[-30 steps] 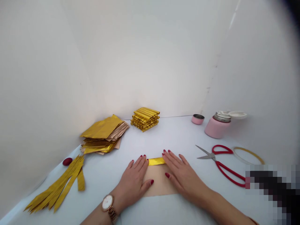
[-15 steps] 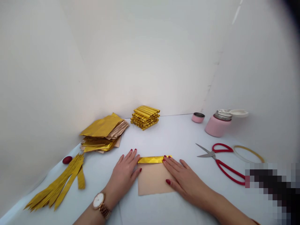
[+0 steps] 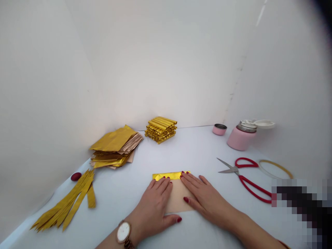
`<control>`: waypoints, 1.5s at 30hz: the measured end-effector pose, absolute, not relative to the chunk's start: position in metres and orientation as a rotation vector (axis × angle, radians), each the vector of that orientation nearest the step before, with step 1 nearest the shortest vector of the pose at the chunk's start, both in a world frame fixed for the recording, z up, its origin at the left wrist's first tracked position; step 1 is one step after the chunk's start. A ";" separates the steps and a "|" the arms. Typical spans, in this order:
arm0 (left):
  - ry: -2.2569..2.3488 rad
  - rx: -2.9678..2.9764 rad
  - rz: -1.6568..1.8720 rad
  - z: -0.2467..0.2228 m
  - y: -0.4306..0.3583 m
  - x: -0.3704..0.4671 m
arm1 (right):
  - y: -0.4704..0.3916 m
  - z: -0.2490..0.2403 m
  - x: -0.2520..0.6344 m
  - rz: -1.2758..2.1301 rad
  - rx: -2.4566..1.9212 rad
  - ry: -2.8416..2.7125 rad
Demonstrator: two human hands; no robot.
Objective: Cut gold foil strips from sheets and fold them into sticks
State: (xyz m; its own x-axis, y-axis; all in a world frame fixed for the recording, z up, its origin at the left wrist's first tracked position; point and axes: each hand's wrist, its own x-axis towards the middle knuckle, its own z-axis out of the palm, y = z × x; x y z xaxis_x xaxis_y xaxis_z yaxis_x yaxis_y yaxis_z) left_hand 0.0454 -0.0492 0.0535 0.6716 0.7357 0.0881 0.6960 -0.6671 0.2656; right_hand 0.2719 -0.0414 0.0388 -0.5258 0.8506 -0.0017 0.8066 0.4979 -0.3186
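Observation:
A tan paper sheet (image 3: 178, 197) lies on the white table, its far edge folded over into a shiny gold band (image 3: 167, 175). My left hand (image 3: 157, 205) rests flat on the left part of the sheet, fingertips at the band and thumb stretched out past the near edge. On the right side, my right hand (image 3: 204, 197) lies flat with fingertips on the band's right end and the thumb on the tan area. Both hands are open, and the sheet's left side is hidden under my left hand.
Gold paper stack (image 3: 114, 141) and cut gold strips (image 3: 68, 204) lie left, beside a dark red oval object (image 3: 76, 176). Rolled gold tubes (image 3: 160, 129) are piled behind. Red-handled scissors (image 3: 251, 185), a tape ring (image 3: 278, 166), pink jar (image 3: 241, 138) and pink cup (image 3: 219, 129) stand or lie right.
My left hand has moved right, from the sheet's left edge onto the sheet, uncovering the band's left end. My right hand has stayed nearly in place.

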 end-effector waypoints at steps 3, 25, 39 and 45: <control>1.193 2.692 0.299 0.057 -0.051 0.049 | -0.041 0.038 0.272 0.409 -1.436 -2.588; 1.185 2.650 0.375 0.059 -0.050 0.050 | -0.036 0.039 0.275 0.285 -1.514 -2.589; 1.192 2.633 0.378 0.058 -0.047 0.050 | -0.044 0.054 0.283 0.290 -1.335 -2.475; 1.190 2.644 0.347 0.059 -0.046 0.050 | -0.057 0.066 0.272 0.535 -1.190 -2.551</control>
State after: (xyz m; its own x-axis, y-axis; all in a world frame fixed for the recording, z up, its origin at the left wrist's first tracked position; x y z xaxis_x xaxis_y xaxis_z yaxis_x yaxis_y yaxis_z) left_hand 0.0502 -0.0459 0.0588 0.6441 0.7549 0.1232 0.7026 -0.6476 0.2948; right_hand 0.2724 -0.0572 0.0664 -0.6236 0.7765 0.0907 0.6746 0.5931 -0.4395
